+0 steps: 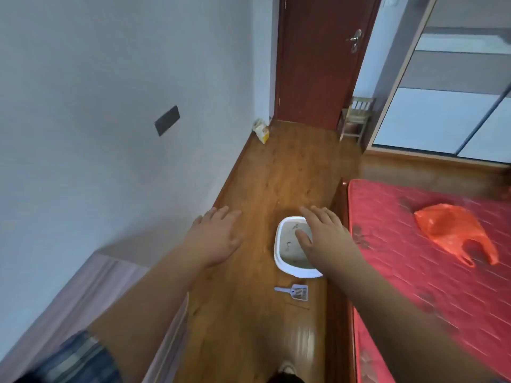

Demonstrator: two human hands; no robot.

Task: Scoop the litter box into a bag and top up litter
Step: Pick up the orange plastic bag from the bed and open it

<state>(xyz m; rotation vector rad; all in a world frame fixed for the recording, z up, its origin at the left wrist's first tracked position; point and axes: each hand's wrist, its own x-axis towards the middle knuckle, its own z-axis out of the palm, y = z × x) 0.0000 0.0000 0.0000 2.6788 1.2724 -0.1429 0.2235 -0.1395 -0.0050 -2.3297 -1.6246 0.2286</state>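
A white litter box (279, 258) with grey litter and a few dark clumps sits on the wooden floor beside the bed. A pale blue slotted scoop (293, 291) lies on the floor just in front of it. An orange plastic bag (448, 228) lies crumpled on the red mattress at the right. A white and yellow litter bag (261, 130) leans against the wall near the door. My left hand (217, 234) is stretched out, palm down and empty, to the left of the box. My right hand (325, 233) hovers over the box with spread fingers, hiding its right side.
A red patterned mattress (414, 272) on a wooden frame fills the right side. A grey wall runs along the left, with a pale cabinet top (91, 288) at lower left. A dark red door (318, 64) stands shut at the far end, next to a small wooden chair (355, 117) and a sliding wardrobe (448, 106).
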